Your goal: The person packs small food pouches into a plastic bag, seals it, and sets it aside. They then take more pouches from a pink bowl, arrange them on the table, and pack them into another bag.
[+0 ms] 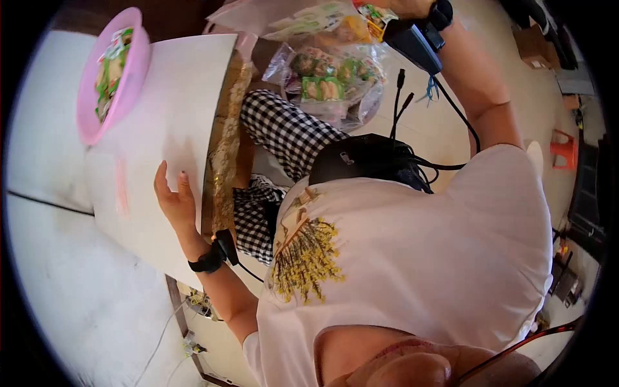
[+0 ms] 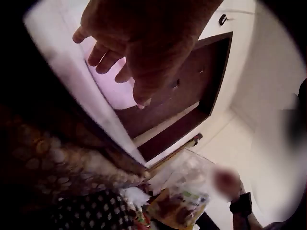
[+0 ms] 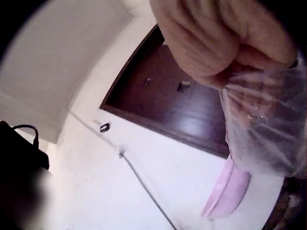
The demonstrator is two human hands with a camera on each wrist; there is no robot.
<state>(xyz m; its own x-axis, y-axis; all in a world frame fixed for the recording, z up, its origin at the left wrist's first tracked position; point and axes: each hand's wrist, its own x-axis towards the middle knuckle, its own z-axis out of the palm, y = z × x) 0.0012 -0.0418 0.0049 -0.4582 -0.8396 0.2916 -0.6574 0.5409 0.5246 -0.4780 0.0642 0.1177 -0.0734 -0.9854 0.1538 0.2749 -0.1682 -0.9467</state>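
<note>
My left hand is held over the white tabletop near its front edge, fingers spread and nothing in them. The left wrist view shows the same hand from below, with a pink basin behind its fingers. My right hand grips the gathered top of a clear plastic bag. In the head view, this hand is at the top edge, partly cut off. Beside it, the translucent bag holds packets, including a yellow-and-red packet.
A pink basin with green-and-white packets stands at the table's far end. Below the held bag, another clear bag contains several green-labelled packets. Cables hang by the black waist bag. A red stool stands farther off.
</note>
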